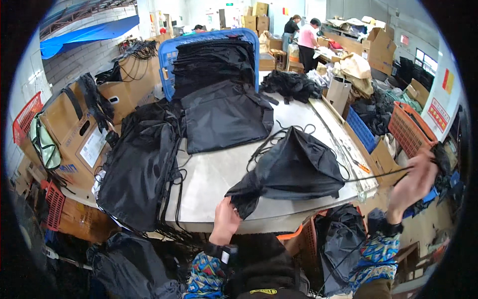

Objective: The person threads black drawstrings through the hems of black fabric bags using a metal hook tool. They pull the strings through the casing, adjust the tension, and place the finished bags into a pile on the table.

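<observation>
A black drawstring bag (298, 167) of thin fabric is raised in a peak over the near part of the white table. My left hand (226, 219) is closed on its gathered lower-left end. Out to the right, my right hand (414, 182), a little blurred, is closed on a black cord (376, 175) that runs taut from the bag's right corner. Loose loops of cord lie behind the bag. To the left, a stack of black bags (142, 172) hangs over the table's edge with cords trailing. More flat black bags (229, 119) lie at the middle back.
A blue plastic basket (164, 65) full of folded black fabric stands at the table's far side. Cardboard boxes (74, 129) flank the white table (209, 192) on the left. An orange-handled tool (361, 166) lies near its right edge. Two people (308, 42) stand far back.
</observation>
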`<state>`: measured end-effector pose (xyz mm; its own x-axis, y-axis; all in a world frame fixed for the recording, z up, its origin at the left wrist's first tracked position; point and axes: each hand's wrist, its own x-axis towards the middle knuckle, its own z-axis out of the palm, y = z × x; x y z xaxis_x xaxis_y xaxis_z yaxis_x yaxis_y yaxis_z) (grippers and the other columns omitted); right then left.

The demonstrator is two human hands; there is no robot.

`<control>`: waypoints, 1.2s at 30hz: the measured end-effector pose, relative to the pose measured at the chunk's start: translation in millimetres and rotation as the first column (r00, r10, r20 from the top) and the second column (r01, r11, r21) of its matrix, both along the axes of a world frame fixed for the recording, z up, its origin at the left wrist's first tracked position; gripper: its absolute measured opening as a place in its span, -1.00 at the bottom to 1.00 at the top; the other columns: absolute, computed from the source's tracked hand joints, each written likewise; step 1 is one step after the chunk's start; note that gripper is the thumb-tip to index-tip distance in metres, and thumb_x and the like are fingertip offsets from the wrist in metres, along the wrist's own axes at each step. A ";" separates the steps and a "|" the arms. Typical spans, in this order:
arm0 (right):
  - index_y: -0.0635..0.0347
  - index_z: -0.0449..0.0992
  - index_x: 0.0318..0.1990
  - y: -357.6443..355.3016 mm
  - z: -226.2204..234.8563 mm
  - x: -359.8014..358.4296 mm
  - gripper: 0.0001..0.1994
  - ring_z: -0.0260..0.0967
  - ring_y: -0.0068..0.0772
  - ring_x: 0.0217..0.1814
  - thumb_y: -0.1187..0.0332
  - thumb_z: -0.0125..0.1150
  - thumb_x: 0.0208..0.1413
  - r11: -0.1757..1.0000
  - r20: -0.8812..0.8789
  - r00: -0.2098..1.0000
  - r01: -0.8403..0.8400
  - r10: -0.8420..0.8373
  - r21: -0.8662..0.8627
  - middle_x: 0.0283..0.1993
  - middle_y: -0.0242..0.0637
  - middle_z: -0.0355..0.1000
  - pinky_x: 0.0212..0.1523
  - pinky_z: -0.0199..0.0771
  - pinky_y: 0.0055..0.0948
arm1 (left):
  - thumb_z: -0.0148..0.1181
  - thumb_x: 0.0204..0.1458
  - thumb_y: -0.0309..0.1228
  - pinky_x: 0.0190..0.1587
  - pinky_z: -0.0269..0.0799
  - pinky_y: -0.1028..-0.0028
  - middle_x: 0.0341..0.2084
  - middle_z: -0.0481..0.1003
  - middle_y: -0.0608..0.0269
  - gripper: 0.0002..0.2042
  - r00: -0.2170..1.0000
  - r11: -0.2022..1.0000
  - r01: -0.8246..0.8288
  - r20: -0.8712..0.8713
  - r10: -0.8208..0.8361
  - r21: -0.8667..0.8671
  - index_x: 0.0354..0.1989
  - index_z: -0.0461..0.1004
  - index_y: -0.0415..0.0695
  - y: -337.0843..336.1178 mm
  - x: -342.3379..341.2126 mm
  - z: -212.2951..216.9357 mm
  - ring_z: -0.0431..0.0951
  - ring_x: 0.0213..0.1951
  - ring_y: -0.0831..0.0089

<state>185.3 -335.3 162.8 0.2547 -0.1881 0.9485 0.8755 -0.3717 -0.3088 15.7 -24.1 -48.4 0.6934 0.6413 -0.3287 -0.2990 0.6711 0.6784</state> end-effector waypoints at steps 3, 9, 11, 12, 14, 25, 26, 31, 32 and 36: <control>0.36 0.45 -0.12 19.7 -43.1 -20.8 -0.80 0.28 -0.55 -0.23 0.47 -0.07 0.23 0.925 -0.367 0.926 -0.211 0.086 -0.316 -0.24 -0.34 0.40 -0.15 0.27 -0.58 | 0.00 0.18 -0.18 -0.19 0.36 0.42 -0.27 0.47 0.23 -0.65 0.983 0.980 0.185 0.021 -0.184 -0.067 -0.10 0.35 -0.26 -2.6 -2.1 -10.1 0.48 -0.25 0.32; 0.32 0.53 -0.21 50.9 -82.5 -59.8 -0.84 0.33 -0.46 -0.38 0.57 0.08 0.06 0.674 -0.679 0.664 -0.660 0.314 -0.333 -0.35 -0.23 0.43 -0.33 0.32 -0.55 | 0.21 -0.05 -0.55 -0.19 0.43 0.48 0.11 0.23 -0.04 -0.47 0.913 0.073 0.079 -0.102 0.395 0.994 0.14 0.22 -0.25 -37.9 -12.6 49.6 0.46 -0.17 0.36; 0.24 0.56 -0.18 65.5 -91.8 -73.8 -0.80 0.37 -0.42 -0.41 0.57 0.17 0.01 0.587 -0.625 0.661 -0.719 0.414 -0.372 -0.38 -0.23 0.42 -0.40 0.37 -0.50 | 0.21 -0.11 -0.63 -0.19 0.44 0.47 0.13 0.20 -0.04 -0.40 1.000 0.180 0.007 -0.004 -0.016 0.984 0.19 0.19 -0.22 -69.4 3.8 75.0 0.47 -0.17 0.34; 0.21 0.57 -0.17 72.0 -91.9 -80.3 -0.78 0.38 -0.42 -0.42 0.57 0.20 -0.01 0.548 -0.615 0.640 -0.750 0.460 -0.371 -0.38 -0.23 0.42 -0.43 0.38 -0.49 | 0.19 -0.11 -0.64 -0.19 0.45 0.47 0.12 0.22 -0.02 -0.38 0.982 0.159 0.017 0.013 -0.186 0.987 0.21 0.18 -0.18 -73.7 7.9 83.8 0.48 -0.16 0.34; 0.20 0.57 -0.16 74.3 -88.2 -87.2 -0.76 0.40 -0.38 -0.42 0.56 0.24 -0.04 0.498 -0.627 0.612 -0.780 0.481 -0.379 -0.38 -0.21 0.43 -0.44 0.40 -0.50 | 0.16 -0.09 -0.66 -0.16 0.48 0.38 -0.22 0.49 0.01 -0.56 0.953 -0.024 0.060 -0.064 -0.296 0.998 0.05 0.33 -0.28 -62.3 14.9 75.4 0.52 -0.19 0.14; 0.30 0.53 -0.21 -47.8 -140.5 17.8 -0.85 0.33 -0.50 -0.42 0.52 0.03 0.15 0.959 -0.602 0.754 0.137 -0.262 -0.247 -0.43 -0.23 0.44 -0.36 0.37 -0.47 | -0.01 0.02 -0.53 -0.21 0.37 0.22 -0.14 0.39 -0.10 -0.70 0.522 -0.153 0.641 -0.281 0.805 0.752 -0.03 0.35 -0.26 67.6 -50.9 44.6 0.46 -0.19 0.05; 0.30 0.53 -0.21 -40.7 -150.8 8.9 -0.85 0.31 -0.55 -0.42 0.52 0.03 0.15 0.977 -0.695 0.695 0.056 -0.186 -0.206 -0.42 -0.24 0.45 -0.35 0.37 -0.49 | -0.01 -0.02 -0.56 -0.12 0.34 0.18 -0.07 0.35 -0.10 -0.63 0.542 -0.274 0.637 -0.166 0.824 0.721 0.03 0.31 -0.24 73.1 -46.7 48.8 0.41 -0.09 0.00; 0.21 0.48 -0.27 68.3 -174.9 -65.5 -0.89 0.36 -0.11 -0.48 0.44 0.19 0.03 0.746 -0.516 0.856 -0.333 -0.017 -0.576 -0.51 -0.19 0.34 -0.52 0.36 -0.31 | 0.20 -0.08 -0.24 0.19 0.04 0.11 -0.04 0.41 0.10 -0.53 0.866 -0.590 0.282 0.063 0.495 0.757 0.02 0.37 -0.18 86.3 82.9 38.3 0.35 0.02 0.09; 0.19 0.45 -0.17 86.8 -169.5 -80.9 -0.77 0.37 -0.19 -0.50 0.36 0.24 0.01 0.661 -0.510 0.860 -0.398 0.027 -0.636 -0.49 -0.22 0.34 -0.55 0.37 -0.32 | 0.23 -0.10 -0.15 0.22 -0.01 0.13 -0.09 0.45 0.12 -0.53 0.879 -0.653 0.291 0.073 0.471 0.699 -0.06 0.44 -0.19 83.8 93.4 37.5 0.38 0.00 0.13; 0.35 0.26 0.12 129.2 -173.5 -118.5 -0.30 0.36 -0.35 -0.35 0.03 0.27 -0.08 0.425 -0.514 0.855 -0.493 0.075 -0.759 -0.37 -0.26 0.23 -0.51 0.40 -0.45 | 0.26 -0.12 -0.12 0.19 0.03 0.12 -0.40 0.55 0.15 -0.68 0.804 -0.502 0.593 -0.425 0.416 0.630 -0.47 0.55 -0.17 86.8 76.9 13.0 0.43 -0.10 0.21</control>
